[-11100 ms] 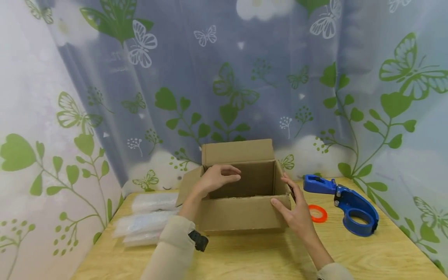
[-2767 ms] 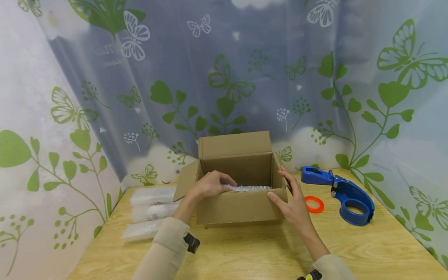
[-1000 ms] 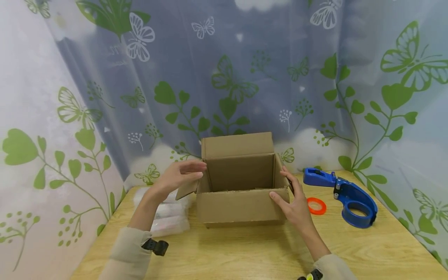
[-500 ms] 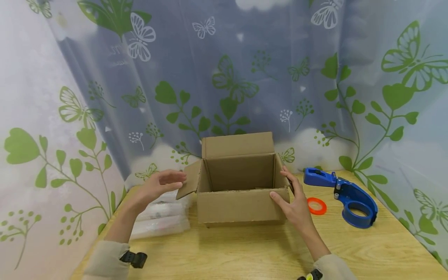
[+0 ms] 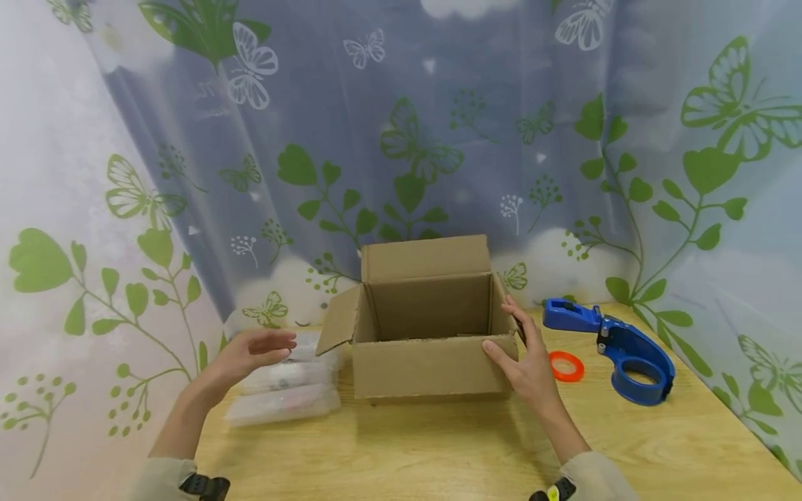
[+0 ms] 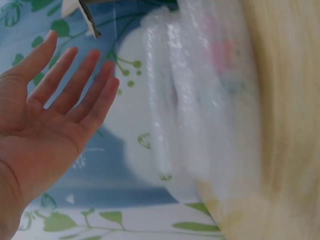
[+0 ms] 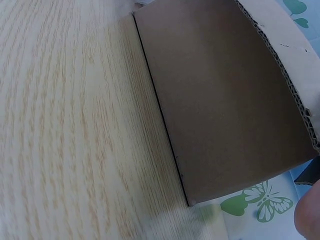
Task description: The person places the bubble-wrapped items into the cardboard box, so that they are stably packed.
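An open cardboard box (image 5: pixel 432 369) stands on the table with its back and left flaps folded outward. My right hand (image 5: pixel 532 369) grips its right front corner, thumb on the front flap and fingers along the right side. To the left of the box lie three bubble-wrapped packages (image 5: pixel 285 405) side by side. My left hand (image 5: pixel 250 356) hovers over their left end, holding nothing. In the left wrist view, that hand (image 6: pixel 60 105) has its fingers spread, apart from the packages (image 6: pixel 225 130). The front flap hides the box's bottom.
An orange ring-shaped roll (image 5: pixel 567 378) lies right of the box. Beyond it rests a blue tape dispenser (image 5: pixel 633 351). A curtain (image 5: pixel 426 139) with butterflies and leaves hangs behind the wooden table (image 5: pixel 438 452).
My left hand has gone from inside the box, where it touched a bubble-wrapped package, leftward and down to the packages outside. The package in the box has dropped from sight. My right hand stays put.
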The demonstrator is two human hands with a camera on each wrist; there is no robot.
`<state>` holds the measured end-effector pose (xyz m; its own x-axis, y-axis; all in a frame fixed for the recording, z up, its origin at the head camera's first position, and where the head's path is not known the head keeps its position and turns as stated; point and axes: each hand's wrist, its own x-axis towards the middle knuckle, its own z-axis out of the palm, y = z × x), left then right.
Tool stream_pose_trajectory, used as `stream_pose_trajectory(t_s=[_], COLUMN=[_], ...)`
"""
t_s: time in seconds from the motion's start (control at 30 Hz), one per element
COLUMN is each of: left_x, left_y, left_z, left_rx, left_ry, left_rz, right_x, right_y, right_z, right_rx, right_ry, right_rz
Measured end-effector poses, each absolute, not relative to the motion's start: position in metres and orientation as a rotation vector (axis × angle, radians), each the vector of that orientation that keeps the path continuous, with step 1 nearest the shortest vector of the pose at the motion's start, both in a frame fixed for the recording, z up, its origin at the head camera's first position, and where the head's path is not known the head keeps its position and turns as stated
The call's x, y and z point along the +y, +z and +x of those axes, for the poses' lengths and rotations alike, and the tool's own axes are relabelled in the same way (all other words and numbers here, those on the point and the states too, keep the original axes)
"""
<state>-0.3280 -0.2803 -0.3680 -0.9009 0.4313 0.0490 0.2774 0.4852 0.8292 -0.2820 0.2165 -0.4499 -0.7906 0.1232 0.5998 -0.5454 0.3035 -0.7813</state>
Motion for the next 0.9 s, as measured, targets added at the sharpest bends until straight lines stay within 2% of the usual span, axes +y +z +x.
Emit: stream_pose_trajectory(t_s=[0.47, 0.9], left_x=[-0.308, -0.326], left_y=[-0.399, -0.426], left_z=[-0.320, -0.319], left_rx=[2.515, 2.476], left_ry=[1.362, 1.318], left_rz=[0.470, 0.492], right_x=[0.216, 0.217], right_y=[-0.452, -0.452], right_z=[-0.286, -0.287], right_rx=[-2.006, -2.011], right_ry=[1.526, 1.523], right_rz=[0.381, 0.370])
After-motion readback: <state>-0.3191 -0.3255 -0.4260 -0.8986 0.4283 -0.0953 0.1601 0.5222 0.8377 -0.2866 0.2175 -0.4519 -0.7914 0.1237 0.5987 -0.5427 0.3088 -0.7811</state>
